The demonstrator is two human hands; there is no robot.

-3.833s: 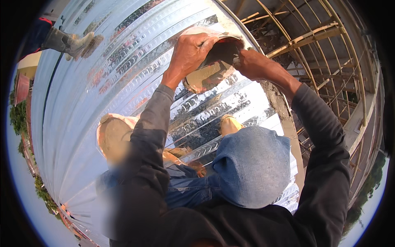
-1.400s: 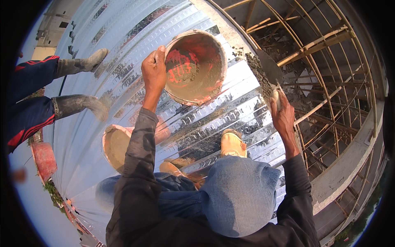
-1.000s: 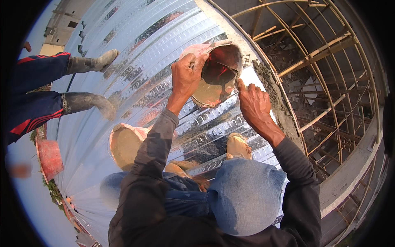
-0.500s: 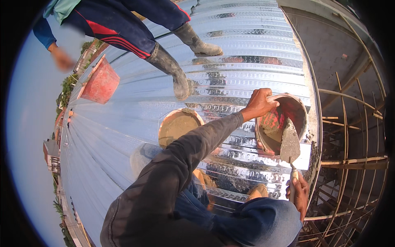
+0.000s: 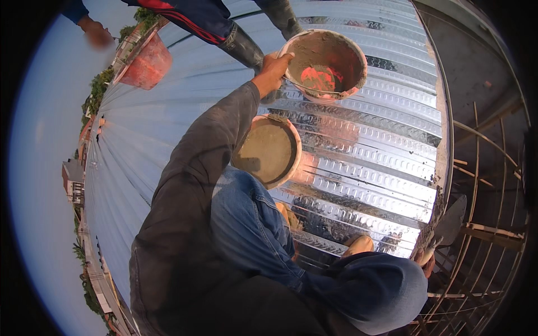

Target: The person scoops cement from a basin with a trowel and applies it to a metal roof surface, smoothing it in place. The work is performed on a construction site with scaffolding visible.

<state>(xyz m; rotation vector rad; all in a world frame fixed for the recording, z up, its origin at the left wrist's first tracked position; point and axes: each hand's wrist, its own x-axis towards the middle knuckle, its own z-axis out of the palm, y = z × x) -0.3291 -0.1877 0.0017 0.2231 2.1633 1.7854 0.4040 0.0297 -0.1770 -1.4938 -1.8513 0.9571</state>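
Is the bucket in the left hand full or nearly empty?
Nearly empty: the bucket held by the left hand shows only mortar smears.

Corrugated metal roof sheeting shiny, ribbed, fills middle of view. Second bucket, tan mortar inside, stands on sheeting near its middle. Another person's rubber boot planted at far edge of sheeting. Red bucket hangs off far left edge, beside that person. Bamboo scaffold poles run beyond right edge. Grey wall past far right corner. Houses and trees below left edge
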